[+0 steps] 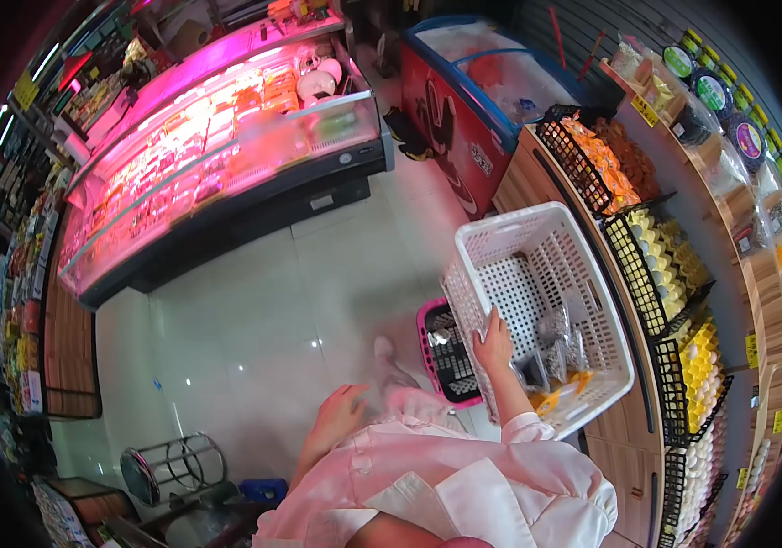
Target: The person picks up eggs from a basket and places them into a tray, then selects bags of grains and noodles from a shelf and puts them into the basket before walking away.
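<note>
A large white perforated basket [582, 265] stands to my right, tilted in the view, with several clear plastic packets [557, 342] and a yellow-orange packet [562, 393] at its near end. My right hand [493, 342] is closed on the basket's left rim. Beside my body, over the floor, hangs my left hand [341, 409], its fingers apart and holding nothing. Lower down, left of the white basket, is a pink-rimmed black basket [450, 352], partly hidden behind it.
A pink-lit display case [226, 137] spans the upper left. A red-and-blue freezer [473, 100] stands at the top. Egg trays [665, 260] and shelves line the right. A metal stool [172, 466] lies on its side at lower left.
</note>
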`<move>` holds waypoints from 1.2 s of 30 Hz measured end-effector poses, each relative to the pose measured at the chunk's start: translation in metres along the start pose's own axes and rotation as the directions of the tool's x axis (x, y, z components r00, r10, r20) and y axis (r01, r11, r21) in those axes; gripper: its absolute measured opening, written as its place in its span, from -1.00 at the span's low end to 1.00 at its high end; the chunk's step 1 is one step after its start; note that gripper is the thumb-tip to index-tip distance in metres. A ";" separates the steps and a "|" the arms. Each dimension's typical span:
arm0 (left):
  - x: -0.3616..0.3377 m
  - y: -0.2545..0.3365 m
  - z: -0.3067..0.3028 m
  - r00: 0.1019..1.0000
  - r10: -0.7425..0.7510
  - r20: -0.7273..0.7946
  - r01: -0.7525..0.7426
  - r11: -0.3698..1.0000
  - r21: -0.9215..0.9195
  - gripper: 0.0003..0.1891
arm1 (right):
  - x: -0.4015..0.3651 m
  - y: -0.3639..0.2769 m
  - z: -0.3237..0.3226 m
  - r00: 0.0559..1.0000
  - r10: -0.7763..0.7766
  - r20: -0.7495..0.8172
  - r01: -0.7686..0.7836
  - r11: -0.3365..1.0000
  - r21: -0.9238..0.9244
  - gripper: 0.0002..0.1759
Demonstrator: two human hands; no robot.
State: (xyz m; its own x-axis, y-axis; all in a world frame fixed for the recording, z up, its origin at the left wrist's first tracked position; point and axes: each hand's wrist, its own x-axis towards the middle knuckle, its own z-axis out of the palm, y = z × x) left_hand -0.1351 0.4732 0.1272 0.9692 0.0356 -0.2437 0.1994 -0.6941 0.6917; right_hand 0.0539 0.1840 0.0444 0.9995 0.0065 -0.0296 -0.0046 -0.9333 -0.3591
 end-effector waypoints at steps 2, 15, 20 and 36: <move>0.032 -0.002 -0.019 1.000 0.003 0.029 -0.003 1.000 0.007 -0.66 | 0.033 -0.022 0.008 1.000 0.011 -0.017 -0.010 1.000 0.023 -0.13; 0.242 -0.011 -0.134 0.983 0.169 0.070 -0.178 0.975 0.136 -0.66 | 0.147 -0.090 0.025 0.989 0.094 -0.113 -0.089 0.995 0.049 -0.39; 0.299 -0.008 -0.128 0.940 0.252 0.229 -0.274 0.959 0.070 -0.66 | 0.154 -0.098 0.020 0.972 0.081 -0.223 -0.060 0.993 0.100 -0.52; 0.570 0.086 -0.140 0.505 0.521 0.688 -0.667 0.742 -0.073 -0.65 | 0.246 -0.109 0.045 0.628 0.776 -0.068 -0.506 0.473 0.722 -0.28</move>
State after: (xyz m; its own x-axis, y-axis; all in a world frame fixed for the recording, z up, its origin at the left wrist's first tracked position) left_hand 0.4548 0.5343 0.1425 0.4937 -0.8386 -0.2302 -0.4876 -0.4861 0.7252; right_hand 0.2984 0.3039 0.0340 0.6258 -0.7443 -0.2333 -0.5291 -0.1854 -0.8281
